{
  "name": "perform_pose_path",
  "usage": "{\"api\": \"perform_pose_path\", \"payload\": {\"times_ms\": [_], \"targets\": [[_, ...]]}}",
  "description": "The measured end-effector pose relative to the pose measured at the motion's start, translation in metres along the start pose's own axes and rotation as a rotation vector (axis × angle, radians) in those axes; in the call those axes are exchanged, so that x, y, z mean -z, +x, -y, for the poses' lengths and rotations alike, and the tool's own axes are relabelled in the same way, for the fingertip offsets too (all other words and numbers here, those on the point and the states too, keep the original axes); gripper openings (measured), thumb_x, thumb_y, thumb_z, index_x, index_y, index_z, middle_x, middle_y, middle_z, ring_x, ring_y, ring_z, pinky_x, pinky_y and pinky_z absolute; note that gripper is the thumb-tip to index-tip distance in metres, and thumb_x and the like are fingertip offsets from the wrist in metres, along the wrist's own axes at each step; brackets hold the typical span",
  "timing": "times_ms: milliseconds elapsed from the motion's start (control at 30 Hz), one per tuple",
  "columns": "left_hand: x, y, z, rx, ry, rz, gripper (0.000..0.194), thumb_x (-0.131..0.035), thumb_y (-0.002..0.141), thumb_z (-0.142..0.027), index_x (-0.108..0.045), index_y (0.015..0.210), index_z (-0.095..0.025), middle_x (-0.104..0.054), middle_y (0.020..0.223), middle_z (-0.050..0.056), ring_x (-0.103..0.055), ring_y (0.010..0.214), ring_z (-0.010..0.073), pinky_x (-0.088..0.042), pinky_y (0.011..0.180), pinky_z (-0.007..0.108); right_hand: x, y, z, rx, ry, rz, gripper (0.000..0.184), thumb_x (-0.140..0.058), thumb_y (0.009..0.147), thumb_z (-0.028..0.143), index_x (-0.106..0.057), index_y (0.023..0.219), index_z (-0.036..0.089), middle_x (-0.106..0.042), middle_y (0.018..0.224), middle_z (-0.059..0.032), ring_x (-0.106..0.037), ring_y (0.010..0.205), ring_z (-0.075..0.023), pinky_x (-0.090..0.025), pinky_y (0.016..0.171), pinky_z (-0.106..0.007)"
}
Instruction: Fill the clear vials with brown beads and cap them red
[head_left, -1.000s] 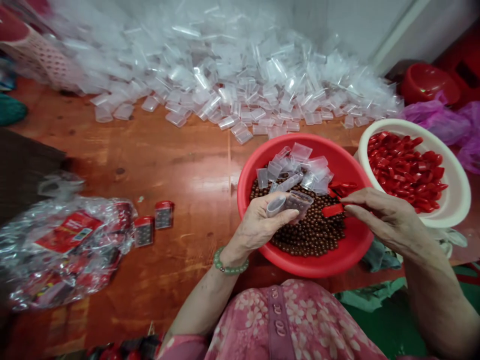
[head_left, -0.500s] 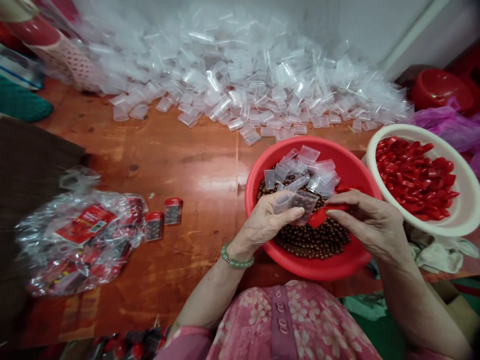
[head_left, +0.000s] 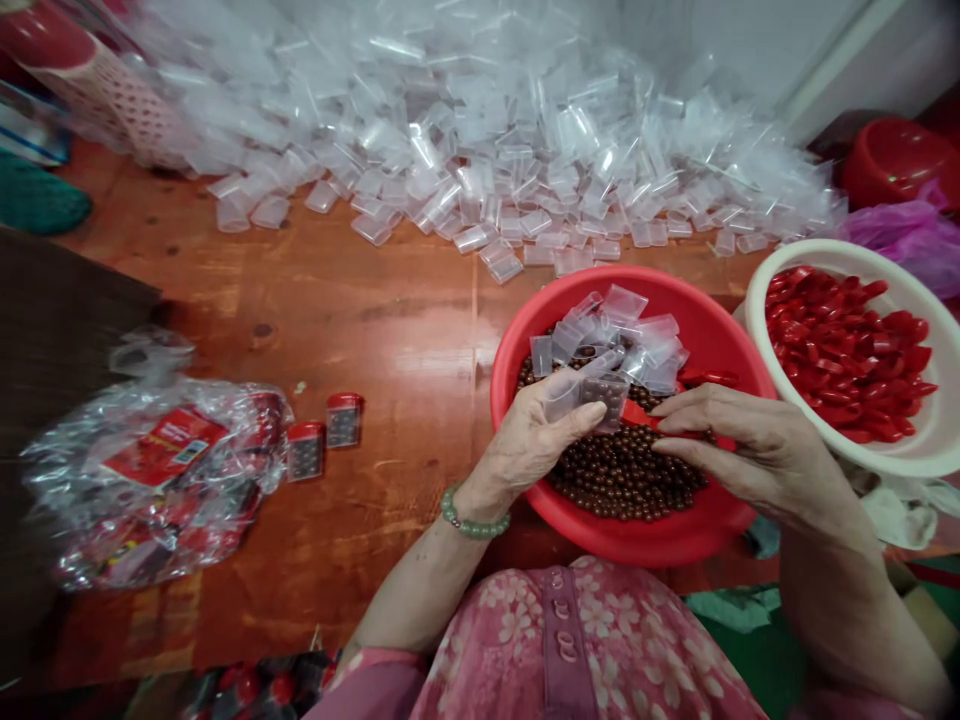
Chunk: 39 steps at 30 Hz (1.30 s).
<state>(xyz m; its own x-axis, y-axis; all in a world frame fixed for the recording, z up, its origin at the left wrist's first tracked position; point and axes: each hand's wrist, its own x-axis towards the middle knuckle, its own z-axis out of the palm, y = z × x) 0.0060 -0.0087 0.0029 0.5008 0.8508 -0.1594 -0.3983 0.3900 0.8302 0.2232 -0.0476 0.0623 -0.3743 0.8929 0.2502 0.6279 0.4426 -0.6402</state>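
**Head view, first speaker:** What are the hands doing?

**Second speaker:** The left hand (head_left: pixel 532 430) grips a small clear bag (head_left: pixel 600 395) holding brown beads, and the right hand (head_left: pixel 750 450) pinches a red scoop (head_left: pixel 637 414) at its mouth.

**First speaker:** Where's the bag?

**Second speaker:** Just above the beads (head_left: pixel 622 475) in a red basin (head_left: pixel 514 370), probably so strays fall back in.

**First speaker:** Around it?

**Second speaker:** A white basin (head_left: pixel 757 340) of red pieces (head_left: pixel 840 350) at two o'clock; heaped clear bags (head_left: pixel 480 170) at twelve, on the desk (head_left: pixel 390 400).
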Motion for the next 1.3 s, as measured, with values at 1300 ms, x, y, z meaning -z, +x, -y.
{"api": "perform_pose_path", "payload": {"times_ms": [1300], "targets": [[-0.002,-0.005,-0.003,-0.034,0.217,0.061,0.021,-0.070,0.086,-0.032,-0.071,0.097,-0.015,-0.066,0.079,0.001,-0.056,0.070,0.0119,-0.047,0.069,0.025,-0.031,0.031,0.006,-0.123,0.118,-0.257,0.028,-0.073,0.088,0.024,-0.072,0.116,0.025,-0.079,0.106,-0.0037,-0.076,0.093,-0.0186,-0.061,0.086,-0.032]]}}
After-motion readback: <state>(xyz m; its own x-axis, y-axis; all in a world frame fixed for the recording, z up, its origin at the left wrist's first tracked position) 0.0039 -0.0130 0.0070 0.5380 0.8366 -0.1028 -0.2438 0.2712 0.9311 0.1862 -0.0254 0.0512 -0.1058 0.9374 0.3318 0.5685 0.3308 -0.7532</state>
